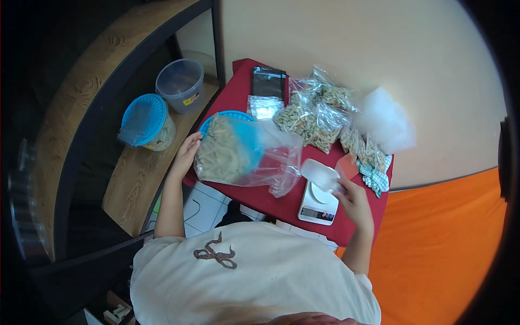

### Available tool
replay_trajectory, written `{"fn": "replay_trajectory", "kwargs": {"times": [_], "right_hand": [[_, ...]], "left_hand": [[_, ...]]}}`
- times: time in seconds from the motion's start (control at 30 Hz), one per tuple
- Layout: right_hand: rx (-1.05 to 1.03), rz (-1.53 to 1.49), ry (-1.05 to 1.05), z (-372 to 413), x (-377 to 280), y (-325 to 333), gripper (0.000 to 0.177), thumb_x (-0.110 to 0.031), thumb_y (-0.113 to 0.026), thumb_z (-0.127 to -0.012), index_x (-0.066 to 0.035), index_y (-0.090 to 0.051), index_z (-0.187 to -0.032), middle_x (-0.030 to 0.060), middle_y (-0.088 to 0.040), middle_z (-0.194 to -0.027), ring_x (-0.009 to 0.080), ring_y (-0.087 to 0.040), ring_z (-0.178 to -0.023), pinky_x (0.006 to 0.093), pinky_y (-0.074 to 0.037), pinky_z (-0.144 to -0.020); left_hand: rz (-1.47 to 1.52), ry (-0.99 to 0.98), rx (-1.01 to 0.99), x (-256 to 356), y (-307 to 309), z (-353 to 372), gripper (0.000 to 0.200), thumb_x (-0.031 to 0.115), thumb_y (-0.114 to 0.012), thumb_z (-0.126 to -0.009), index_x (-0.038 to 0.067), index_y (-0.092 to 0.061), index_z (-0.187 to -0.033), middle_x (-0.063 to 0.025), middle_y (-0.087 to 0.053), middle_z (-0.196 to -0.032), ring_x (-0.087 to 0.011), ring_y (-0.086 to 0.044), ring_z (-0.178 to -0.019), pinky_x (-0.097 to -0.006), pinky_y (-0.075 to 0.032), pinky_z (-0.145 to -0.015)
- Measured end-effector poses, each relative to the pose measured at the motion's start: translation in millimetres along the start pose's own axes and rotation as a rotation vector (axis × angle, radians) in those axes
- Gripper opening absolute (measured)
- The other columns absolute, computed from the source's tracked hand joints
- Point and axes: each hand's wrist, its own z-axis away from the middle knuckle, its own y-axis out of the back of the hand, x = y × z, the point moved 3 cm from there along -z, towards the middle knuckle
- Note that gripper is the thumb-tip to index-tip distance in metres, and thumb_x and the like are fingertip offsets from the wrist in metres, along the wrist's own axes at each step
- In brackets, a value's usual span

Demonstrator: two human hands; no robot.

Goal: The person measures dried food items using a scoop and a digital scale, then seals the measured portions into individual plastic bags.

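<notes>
Right grip (353, 200) closed on white scoop (320, 174) above scale (317, 207), left grip (188, 153) against big bag (223, 151), can't tell if it's closed.

Wall (422, 65): you are getting soft, fairly even light here, coming from outside your view.
Packet (265, 108) toward the table's (284, 208) far left corner: glare is bleaching its surface nearly white.
Clear bags (317, 116) by the table's far edge: small highlights are glinting along the folds.
Large bag (222, 154) at the table's left edge: its contents are blurring before you.
Scoop (320, 174): its translucent plastic is looking pale and soft-edged.
Shelf (89, 81): the lens is bending it into an arc, while shadow is swallowing its recesses.
Orange cloth (428, 233): it is glowing vividly at your right.
Frame corners: black vignetting is closing in around you.
</notes>
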Motion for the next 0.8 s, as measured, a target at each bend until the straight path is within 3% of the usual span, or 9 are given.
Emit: {"fn": "replay_trajectory", "kwargs": {"times": [0.07, 0.13, 0.27, 0.3, 0.37, 0.57, 0.63, 0.73, 0.8], "right_hand": [[-0.038, 0.073, 0.176, -27.5, -32.2, -30.9, 0.029, -0.004, -0.065, -0.075, 0.002, -0.059, -0.103, 0.0127, -0.060, -0.075, 0.0178, -0.055, -0.064, 0.0293, -0.044, -0.061], [-0.182, 0.129, 0.284, -52.9, -43.2, -63.3, 0.031, -0.003, -0.063, -0.073, 0.003, -0.058, -0.103, 0.0239, -0.061, -0.088, 0.0375, -0.061, -0.080, 0.0386, -0.048, -0.068], [-0.346, 0.401, 0.264, -74.5, -74.8, -101.6, 0.044, -0.010, -0.061, -0.072, -0.004, -0.054, -0.115, 0.0249, -0.059, -0.097, 0.0375, -0.059, -0.091, 0.0417, -0.047, -0.077], [-0.169, 0.484, 0.513, -76.3, -74.1, -109.9, 0.035, -0.009, -0.053, -0.078, -0.010, -0.056, -0.113, 0.0176, -0.061, -0.081, 0.0328, -0.060, -0.074, 0.0401, -0.047, -0.066], [-0.111, 0.489, 0.571, -87.9, -64.6, -125.3, 0.033, -0.008, -0.053, -0.078, -0.009, -0.056, -0.111, 0.0177, -0.061, -0.082, 0.0328, -0.060, -0.075, 0.0398, -0.047, -0.066], [-0.412, 0.436, 0.419, -110.9, -63.7, -143.2, 0.021, -0.007, -0.052, -0.083, -0.005, -0.057, -0.103, 0.0146, -0.058, -0.084, 0.0246, -0.057, -0.074, 0.0322, -0.047, -0.065], [-0.164, 0.472, 0.803, -122.6, -27.8, -156.9, 0.012, -0.006, -0.058, -0.071, -0.002, -0.061, -0.082, 0.0191, -0.058, -0.076, 0.0352, -0.057, -0.072, 0.0437, -0.045, -0.066], [-0.436, 0.144, 0.524, -130.9, -29.0, -154.9, 0.010, -0.007, -0.057, -0.072, -0.002, -0.061, -0.079, 0.0182, -0.058, -0.072, 0.0352, -0.056, -0.065, 0.0448, -0.043, -0.062], [-0.426, 0.235, 0.531, -127.4, -48.2, -148.9, 0.009, -0.007, -0.056, -0.072, -0.001, -0.061, -0.078, 0.0181, -0.059, -0.072, 0.0352, -0.056, -0.066, 0.0446, -0.043, -0.061]], "left_hand": [[0.024, 0.022, -0.022, -4.6, 3.9, -4.4, 0.039, 0.021, -0.051, -0.092, 0.002, -0.046, -0.125, -0.0093, -0.054, -0.118, -0.0151, -0.050, -0.107, -0.0270, -0.038, -0.092], [0.045, 0.036, -0.044, -4.4, 6.3, -9.5, 0.039, 0.021, -0.052, -0.091, 0.001, -0.046, -0.124, -0.0095, -0.055, -0.116, -0.0152, -0.053, -0.103, -0.0273, -0.040, -0.089], [-0.328, 0.028, -0.044, 6.1, -0.6, -15.6, 0.038, 0.023, -0.056, -0.087, -0.003, -0.053, -0.115, -0.0156, -0.058, -0.107, -0.0206, -0.061, -0.086, -0.0315, -0.047, -0.076], [-0.435, -0.070, -0.008, 5.3, -0.1, -19.7, 0.036, 0.024, -0.055, -0.087, -0.003, -0.055, -0.112, -0.0179, -0.059, -0.105, -0.0239, -0.061, -0.085, -0.0330, -0.047, -0.076], [-0.530, -0.195, 0.051, 8.0, -0.6, -24.0, 0.036, 0.027, -0.055, -0.086, -0.004, -0.058, -0.104, -0.0228, -0.060, -0.100, -0.0318, -0.060, -0.086, -0.0373, -0.047, -0.075], [-0.422, -0.050, -0.143, 5.7, -6.3, -36.0, 0.034, 0.024, -0.060, -0.083, -0.002, -0.059, -0.104, -0.0141, -0.061, -0.094, -0.0203, -0.057, -0.076, -0.0314, -0.047, -0.069], [-0.340, -0.074, -0.127, 2.7, -10.6, -35.0, 0.037, 0.025, -0.063, -0.080, -0.002, -0.059, -0.104, -0.0123, -0.060, -0.090, -0.0175, -0.054, -0.070, -0.0291, -0.046, -0.066], [-0.290, -0.008, -0.113, 5.7, -11.5, -34.4, 0.042, 0.029, -0.064, -0.080, -0.002, -0.057, -0.107, -0.0136, -0.059, -0.092, -0.0207, -0.057, -0.074, -0.0314, -0.046, -0.068], [-0.375, 0.020, -0.072, 3.8, -12.0, -38.8, 0.045, 0.034, -0.063, -0.081, -0.002, -0.057, -0.108, -0.0150, -0.060, -0.093, -0.0236, -0.059, -0.078, -0.0331, -0.047, -0.070]]}}
